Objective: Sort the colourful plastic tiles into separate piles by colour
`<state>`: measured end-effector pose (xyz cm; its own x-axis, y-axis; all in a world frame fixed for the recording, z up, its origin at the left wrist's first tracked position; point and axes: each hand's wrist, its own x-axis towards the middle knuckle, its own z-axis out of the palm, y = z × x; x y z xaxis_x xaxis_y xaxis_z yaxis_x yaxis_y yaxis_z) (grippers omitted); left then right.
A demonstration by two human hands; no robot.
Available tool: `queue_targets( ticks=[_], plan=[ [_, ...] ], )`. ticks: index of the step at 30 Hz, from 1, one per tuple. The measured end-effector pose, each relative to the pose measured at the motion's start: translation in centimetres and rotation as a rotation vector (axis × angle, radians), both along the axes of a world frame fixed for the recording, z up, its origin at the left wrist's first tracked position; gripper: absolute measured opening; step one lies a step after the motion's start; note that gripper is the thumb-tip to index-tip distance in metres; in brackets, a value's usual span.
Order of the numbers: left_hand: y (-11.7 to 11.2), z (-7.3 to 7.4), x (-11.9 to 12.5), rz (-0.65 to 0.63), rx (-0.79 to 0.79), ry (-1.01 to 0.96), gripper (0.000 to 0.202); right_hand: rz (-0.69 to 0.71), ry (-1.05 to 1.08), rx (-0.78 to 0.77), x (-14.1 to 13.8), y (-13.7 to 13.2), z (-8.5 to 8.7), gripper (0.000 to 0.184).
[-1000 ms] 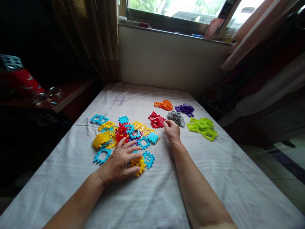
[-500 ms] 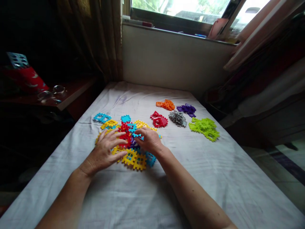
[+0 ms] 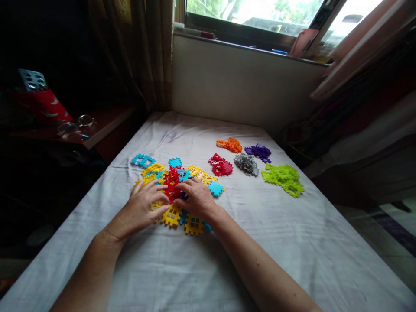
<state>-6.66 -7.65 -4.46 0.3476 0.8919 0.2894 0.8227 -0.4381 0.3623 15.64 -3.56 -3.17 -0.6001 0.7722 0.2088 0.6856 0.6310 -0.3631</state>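
A mixed pile of flat plastic interlocking tiles lies on the bed sheet, with yellow tiles (image 3: 171, 216), red tiles (image 3: 171, 177) and blue tiles (image 3: 183, 174) overlapping. My left hand (image 3: 143, 203) rests on the pile's left side, fingers spread over yellow and red tiles. Over the middle of the pile is my right hand (image 3: 196, 197), its thumb and fingers apart and touching the red tiles. A bit of purple tile (image 3: 184, 194) shows between thumb and fingers. Just right of that hand lies a light blue tile (image 3: 216, 189).
Sorted single-colour heaps lie farther right: orange tiles (image 3: 230, 144), red tiles (image 3: 221, 164), grey tiles (image 3: 246, 164), purple tiles (image 3: 258, 152) and lime green tiles (image 3: 282, 178). Eyeglasses (image 3: 77, 126) rest on a side table (image 3: 108, 125) at left.
My right hand has moved left toward the red tiles. The light blue tile now shows at the pile's right edge. The yellow tiles in front have spread apart slightly.
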Motion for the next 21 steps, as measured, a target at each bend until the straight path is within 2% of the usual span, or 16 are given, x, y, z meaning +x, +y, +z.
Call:
queue_targets(
  ticks=[3, 8, 13, 16, 21],
  plan=[
    [0.5, -0.1, 0.0, 0.095, 0.056, -0.012, 0.017, 0.011, -0.016, 0.023, -0.3, -0.2, 0.0, 0.044],
    [0.7, -0.2, 0.3, 0.169, 0.099, 0.046, 0.022, -0.011, -0.054, 0.051, -0.4, -0.4, 0.1, 0.033],
    [0.8, -0.5, 0.5, 0.246, 0.155, 0.049, 0.029, -0.044, 0.042, 0.037, 0.7, 0.0, 0.7, 0.027],
    [1.0, -1.1, 0.7, 0.255, 0.161, 0.072, 0.035, -0.168, 0.131, 0.031, 2.5, 1.1, 1.0, 0.026],
    [1.1, -1.7, 1.3, 0.254, 0.155, 0.114, 0.039, -0.585, 0.122, 0.122, 6.9, 4.6, 0.9, 0.026]
  ],
)
